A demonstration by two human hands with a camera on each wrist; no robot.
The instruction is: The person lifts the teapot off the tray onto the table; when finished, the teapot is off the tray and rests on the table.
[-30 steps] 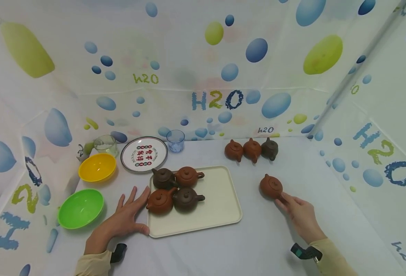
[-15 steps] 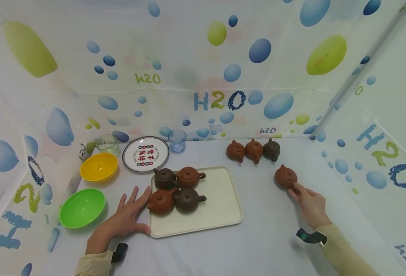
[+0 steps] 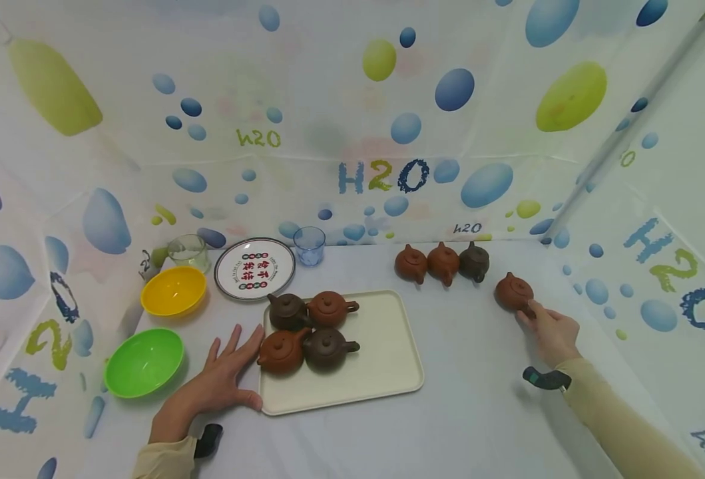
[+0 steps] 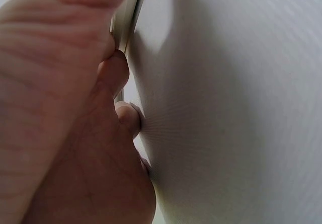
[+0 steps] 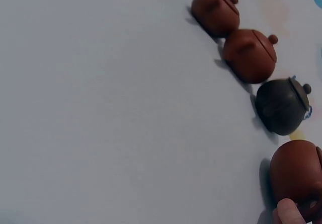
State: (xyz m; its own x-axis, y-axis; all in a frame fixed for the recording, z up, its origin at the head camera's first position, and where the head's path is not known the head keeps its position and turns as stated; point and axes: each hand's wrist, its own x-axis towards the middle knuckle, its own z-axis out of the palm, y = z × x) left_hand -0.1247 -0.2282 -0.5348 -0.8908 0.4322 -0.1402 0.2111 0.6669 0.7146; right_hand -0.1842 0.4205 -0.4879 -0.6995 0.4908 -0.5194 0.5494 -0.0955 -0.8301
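At the right of the head view my right hand (image 3: 551,332) pinches the handle of a small reddish-brown teapot (image 3: 513,291). The right wrist view shows that teapot (image 5: 297,171) at its lower right edge, with a fingertip against it. My left hand (image 3: 217,379) lies with spread fingers along the left side of a cream tray (image 3: 385,352), fingertips and thumb touching its rim. Several teapots cluster on the tray's left half, two dark brown (image 3: 327,348) and two reddish-brown (image 3: 280,352). In the left wrist view, palm and fingers (image 4: 100,133) cover much of the frame.
Two reddish-brown teapots (image 3: 443,263) and a dark one (image 3: 474,261) stand in a row at the back. Left of the tray are a green bowl (image 3: 144,362) and a yellow bowl (image 3: 174,291). A plate (image 3: 226,276) and two glasses (image 3: 309,247) stand behind.
My right hand has carried the reddish-brown teapot rightward and back, toward the row of teapots. My left hand keeps its place at the tray's edge.
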